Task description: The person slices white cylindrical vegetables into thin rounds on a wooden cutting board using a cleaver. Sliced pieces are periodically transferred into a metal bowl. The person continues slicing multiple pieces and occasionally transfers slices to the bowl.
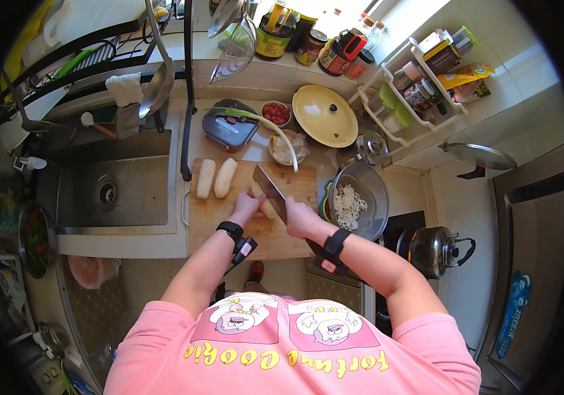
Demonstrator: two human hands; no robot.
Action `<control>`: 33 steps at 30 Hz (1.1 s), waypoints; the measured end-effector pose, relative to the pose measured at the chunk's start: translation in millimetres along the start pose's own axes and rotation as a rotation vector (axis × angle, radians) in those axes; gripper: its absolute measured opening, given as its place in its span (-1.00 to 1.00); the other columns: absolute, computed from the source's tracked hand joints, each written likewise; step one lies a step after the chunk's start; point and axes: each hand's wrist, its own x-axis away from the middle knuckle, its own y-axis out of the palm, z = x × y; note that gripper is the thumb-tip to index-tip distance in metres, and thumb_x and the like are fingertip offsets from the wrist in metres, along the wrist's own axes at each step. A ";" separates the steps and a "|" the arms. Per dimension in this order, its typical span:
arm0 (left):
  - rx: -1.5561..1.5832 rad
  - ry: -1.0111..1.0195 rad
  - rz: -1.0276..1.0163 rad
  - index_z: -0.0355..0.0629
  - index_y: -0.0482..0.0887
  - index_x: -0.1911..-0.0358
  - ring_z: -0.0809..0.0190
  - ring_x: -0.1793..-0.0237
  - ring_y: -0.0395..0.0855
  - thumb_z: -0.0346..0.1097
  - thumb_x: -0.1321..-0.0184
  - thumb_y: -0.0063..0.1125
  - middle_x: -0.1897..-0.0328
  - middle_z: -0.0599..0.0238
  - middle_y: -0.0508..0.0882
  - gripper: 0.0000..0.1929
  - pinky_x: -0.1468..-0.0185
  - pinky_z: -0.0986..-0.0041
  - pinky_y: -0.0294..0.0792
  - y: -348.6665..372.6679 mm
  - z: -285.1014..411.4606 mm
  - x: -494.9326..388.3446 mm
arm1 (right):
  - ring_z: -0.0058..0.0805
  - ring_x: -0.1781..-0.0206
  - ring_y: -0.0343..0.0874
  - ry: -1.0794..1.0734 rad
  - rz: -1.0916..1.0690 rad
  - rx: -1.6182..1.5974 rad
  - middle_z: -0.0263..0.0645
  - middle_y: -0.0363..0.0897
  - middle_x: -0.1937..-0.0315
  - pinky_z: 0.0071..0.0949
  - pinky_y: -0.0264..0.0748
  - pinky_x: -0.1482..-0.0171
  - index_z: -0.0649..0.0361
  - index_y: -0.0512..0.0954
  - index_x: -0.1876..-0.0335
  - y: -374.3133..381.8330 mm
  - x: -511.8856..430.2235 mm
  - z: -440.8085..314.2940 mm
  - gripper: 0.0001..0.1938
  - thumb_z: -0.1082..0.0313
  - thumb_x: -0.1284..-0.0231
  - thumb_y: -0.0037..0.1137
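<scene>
On a wooden cutting board (223,222), my left hand (248,206) grips a pale peeled lotus root section (268,209). My right hand (302,217) is closed around a broad cleaver (271,190), whose blade stands at or against the right side of that piece; whether it has entered cannot be told. Two more pale sections, one at the far left (206,178) and one beside it (225,177), lie on the board's back left. Right of the board, a clear bowl with a colander (383,197) holds sliced lotus root (348,207).
A steel sink (129,197) lies left of the board. Behind it stand a lidded lunch box (230,131) under a scallion (282,136), a bowl of small red tomatoes (276,113), a bowl with a plastic bag (289,148) and a yellow-lidded pan (324,116). A kettle (430,252) sits at right.
</scene>
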 end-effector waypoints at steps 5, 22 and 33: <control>-0.107 -0.005 0.055 -0.30 0.44 0.27 0.17 0.41 0.68 -0.35 -0.08 0.30 0.37 0.18 0.60 -0.72 0.49 0.34 0.61 1.4 -0.8 4.0 | 0.28 0.18 0.52 0.015 0.053 -0.050 0.28 0.53 0.35 0.03 0.43 0.12 0.36 0.23 0.15 32.1 0.2 4.4 -0.66 0.59 0.13 -0.03; -0.180 0.002 0.021 -0.27 0.42 0.26 0.15 0.40 0.67 -0.27 -0.08 0.31 0.32 0.14 0.60 -0.67 0.50 0.32 0.61 1.5 4.6 1.4 | 0.22 0.26 0.56 0.034 0.050 -0.193 0.25 0.55 0.36 0.04 0.49 0.22 0.33 0.27 0.09 44.2 -12.6 20.6 -0.67 0.53 0.03 -0.01; -0.223 0.003 0.006 -0.25 0.45 0.30 0.23 0.43 0.65 -0.26 -0.04 0.35 0.35 0.20 0.62 -0.68 0.55 0.41 0.56 -4.4 1.8 0.3 | 0.19 0.30 0.57 0.037 0.182 -0.155 0.19 0.56 0.43 0.03 0.48 0.24 0.38 0.16 -0.06 109.5 -11.7 27.2 -0.54 0.52 0.01 -0.02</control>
